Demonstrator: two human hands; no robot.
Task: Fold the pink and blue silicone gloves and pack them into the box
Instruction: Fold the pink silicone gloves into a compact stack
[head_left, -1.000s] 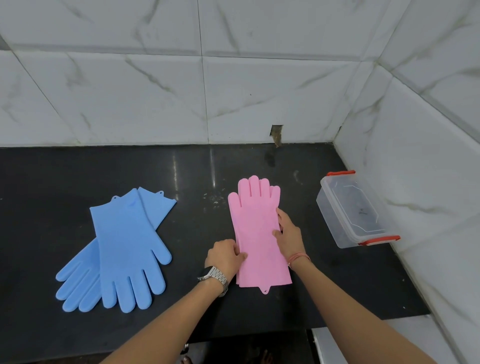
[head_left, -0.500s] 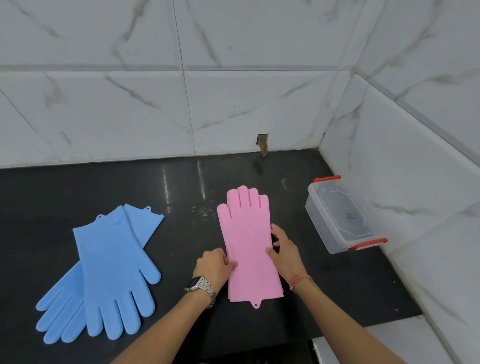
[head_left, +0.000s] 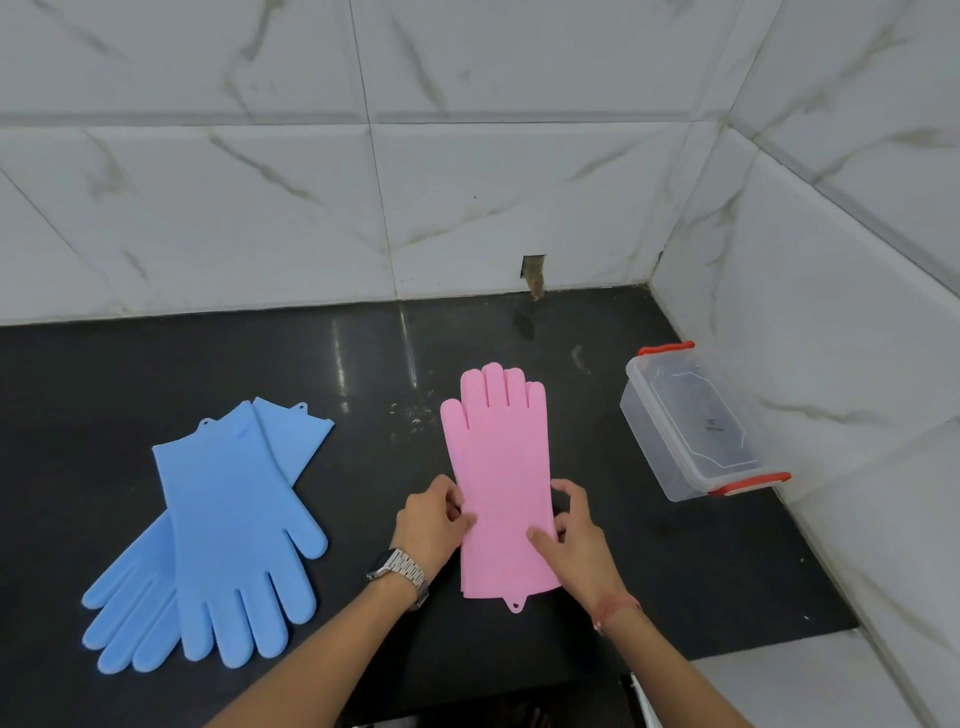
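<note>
The flat pink silicone gloves, apparently stacked, lie on the black stone counter with their long axis running straight away from the person, fingers far, cuff tab near. The left hand pinches the left edge and the right hand the right edge, both around mid-length, so a fold would likely bring one end over the other. The clear lidded plastic box with red clips sits beyond the right hand, looking empty. The blue silicone gloves lie overlapped, well left of the left hand.

Pink gloves, blue gloves, black counter, clear box with red clips, white veined tiles.
</note>
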